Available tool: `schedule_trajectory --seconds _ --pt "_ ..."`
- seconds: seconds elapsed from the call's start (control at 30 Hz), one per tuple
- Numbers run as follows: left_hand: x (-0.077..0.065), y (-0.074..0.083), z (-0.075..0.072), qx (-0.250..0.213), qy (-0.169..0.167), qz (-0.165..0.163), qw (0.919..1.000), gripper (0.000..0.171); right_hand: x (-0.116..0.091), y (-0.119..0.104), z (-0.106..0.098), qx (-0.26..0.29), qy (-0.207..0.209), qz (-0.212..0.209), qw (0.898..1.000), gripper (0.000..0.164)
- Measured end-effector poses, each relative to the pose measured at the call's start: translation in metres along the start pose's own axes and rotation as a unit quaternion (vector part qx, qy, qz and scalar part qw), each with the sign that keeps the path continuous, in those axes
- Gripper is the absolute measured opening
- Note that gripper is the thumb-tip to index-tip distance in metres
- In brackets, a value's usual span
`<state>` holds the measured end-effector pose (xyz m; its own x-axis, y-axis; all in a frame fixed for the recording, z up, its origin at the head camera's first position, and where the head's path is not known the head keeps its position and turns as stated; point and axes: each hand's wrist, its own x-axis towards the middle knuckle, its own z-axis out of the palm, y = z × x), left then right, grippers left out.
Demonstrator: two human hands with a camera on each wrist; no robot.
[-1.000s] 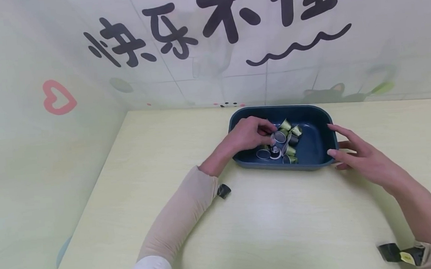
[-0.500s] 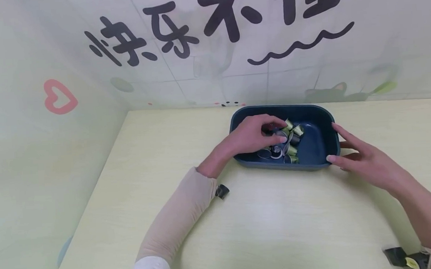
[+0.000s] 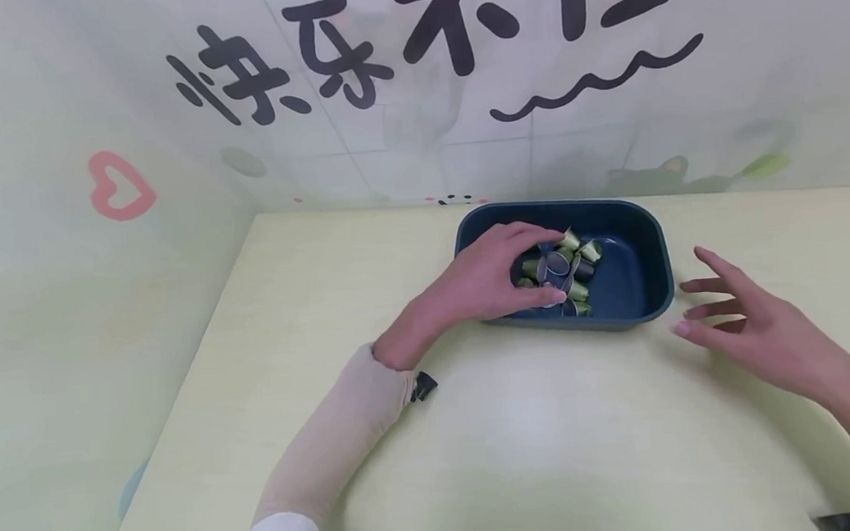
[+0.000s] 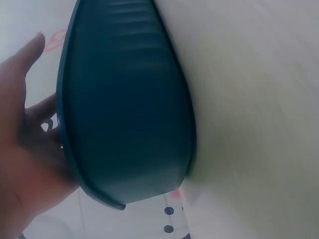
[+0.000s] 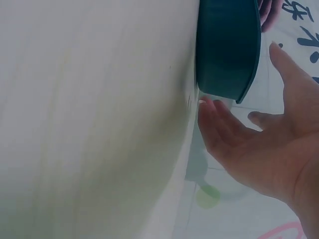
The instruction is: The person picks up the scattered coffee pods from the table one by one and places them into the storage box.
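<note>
A dark blue-green plastic basin (image 3: 629, 276) stands on the table near the back wall. Several used-looking coffee capsules (image 3: 578, 290), green and dark with crumpled foil, lie in a loose heap in its left and middle part. My left hand (image 3: 488, 277) reaches over the basin's front left rim, thumb and fingers spread around the heap, gripping nothing visible. In the left wrist view, the basin's outer wall (image 4: 129, 109) hides most of those fingers. My right hand (image 3: 770, 336) is just off the basin's right end, fingers parted and holding nothing; the right wrist view shows its fingertips near the wall.
The pale wooden table (image 3: 520, 456) extends in front of the basin and to both sides. Close behind stands a wall covering (image 3: 415, 126) with large black characters. A black strap end (image 3: 424, 386) sticks out from the left sleeve.
My right hand has let go of the basin's right end and moved away to the right. My left thumb and fingers, earlier close together over the capsules, have spread apart.
</note>
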<state>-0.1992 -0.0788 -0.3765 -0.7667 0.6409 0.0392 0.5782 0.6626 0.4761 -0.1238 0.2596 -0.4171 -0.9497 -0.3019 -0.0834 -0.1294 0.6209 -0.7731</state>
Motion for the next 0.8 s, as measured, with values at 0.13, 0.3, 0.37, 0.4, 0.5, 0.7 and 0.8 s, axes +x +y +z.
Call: schedule_trajectory --seconds 0.13,0.3,0.37,0.4,0.5,0.7,0.8 --pt "-0.012 0.001 -0.001 0.017 0.029 -0.002 0.9994 0.076 -0.004 -0.004 0.000 -0.041 0.031 -0.014 0.999 0.095" --pt "-0.024 0.002 0.002 0.070 0.059 0.017 0.9957 0.079 -0.011 -0.009 0.002 -0.096 0.087 -0.042 0.991 0.097" --pt "-0.028 0.001 0.003 0.098 0.070 0.025 0.9924 0.082 -0.013 -0.010 0.002 -0.109 0.112 -0.057 0.986 0.098" --pt "-0.031 0.001 0.003 0.112 0.074 0.026 0.9906 0.084 -0.013 -0.009 0.003 -0.114 0.121 -0.066 0.984 0.098" --pt "-0.040 -0.002 0.005 0.145 0.084 0.025 0.9856 0.091 -0.013 -0.008 0.005 -0.128 0.144 -0.097 0.976 0.099" --pt "-0.059 -0.007 0.004 0.157 0.086 -0.018 0.9837 0.103 -0.011 -0.004 0.005 -0.171 0.172 -0.149 0.959 0.102" --pt "-0.068 -0.012 0.003 0.161 0.091 -0.041 0.9818 0.105 -0.010 -0.006 0.003 -0.180 0.156 -0.123 0.963 0.108"
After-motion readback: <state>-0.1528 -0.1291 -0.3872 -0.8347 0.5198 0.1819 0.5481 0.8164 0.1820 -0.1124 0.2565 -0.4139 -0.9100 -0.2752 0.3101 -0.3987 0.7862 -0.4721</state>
